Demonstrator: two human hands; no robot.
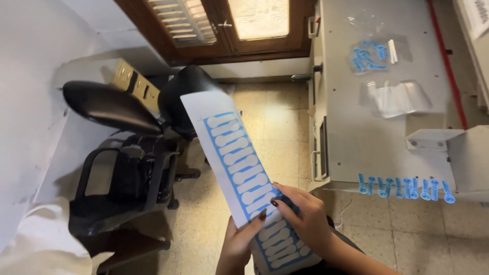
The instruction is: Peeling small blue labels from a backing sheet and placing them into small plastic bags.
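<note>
Both hands gripped a long white sheet (pixel 244 173) of blue die-cut labels over the floor: left hand (pixel 238 243) pinching its lower edge, right hand (pixel 304 216) apparently peeling 1 label.
</note>
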